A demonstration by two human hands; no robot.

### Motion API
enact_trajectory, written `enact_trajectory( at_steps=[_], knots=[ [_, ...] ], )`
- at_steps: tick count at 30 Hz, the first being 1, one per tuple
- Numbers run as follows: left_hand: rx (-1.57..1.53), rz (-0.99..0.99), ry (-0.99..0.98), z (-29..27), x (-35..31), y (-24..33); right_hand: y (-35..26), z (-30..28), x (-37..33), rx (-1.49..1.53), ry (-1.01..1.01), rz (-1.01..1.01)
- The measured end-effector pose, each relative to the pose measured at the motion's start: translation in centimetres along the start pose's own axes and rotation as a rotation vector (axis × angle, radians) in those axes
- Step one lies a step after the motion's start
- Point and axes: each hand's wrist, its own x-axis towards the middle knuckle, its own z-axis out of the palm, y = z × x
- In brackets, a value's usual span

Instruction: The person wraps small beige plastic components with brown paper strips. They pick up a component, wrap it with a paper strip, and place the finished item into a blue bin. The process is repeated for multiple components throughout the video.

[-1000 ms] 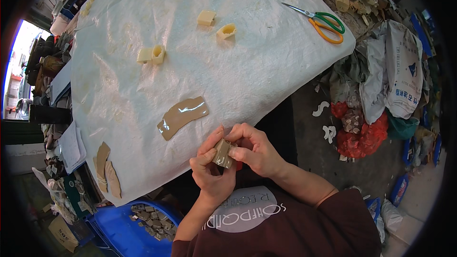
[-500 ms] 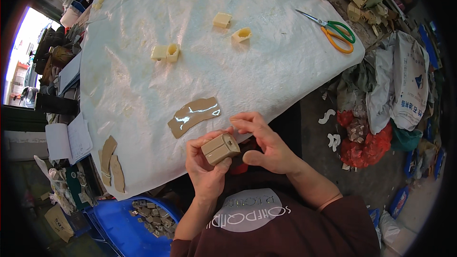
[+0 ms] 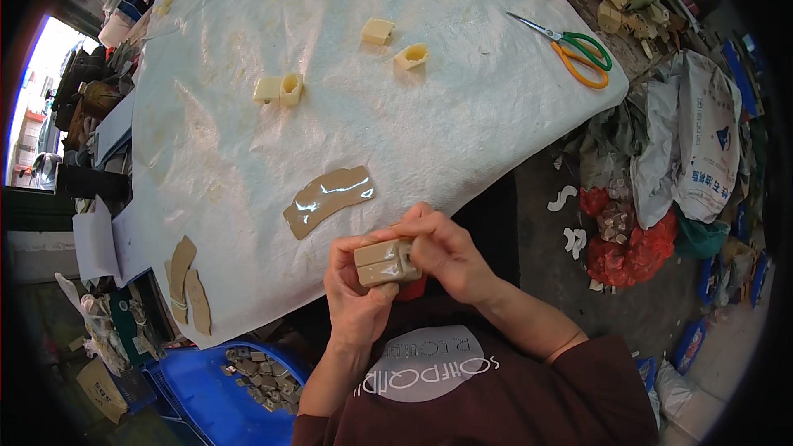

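Grasping a tan block in the left hand, apparently working its end with the right hand (whether gripping, unclear), and calling next for steady bracing.

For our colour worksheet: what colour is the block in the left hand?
The block is tan, clearest in the head view.

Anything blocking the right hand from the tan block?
Nothing visible. The left hand grips the tan block; the right hand is right up by the block's right end, no object showing between. Whether they touch is unclear.
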Motion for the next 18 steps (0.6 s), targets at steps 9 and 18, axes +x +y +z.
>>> enact_trajectory(
  at_steps=[9,18],
  knots=[
    [0.321,-0.079,-0.357,-2.3,1.0,1.7,-2.6,-0.4,1.7,-0.258,-0.289,0.132],
    [0.689,0.174,-0.322,-0.6,1.0,2.2,-1.0,1.9,0.5,-0.218,-0.066,0.032]
  ],
)
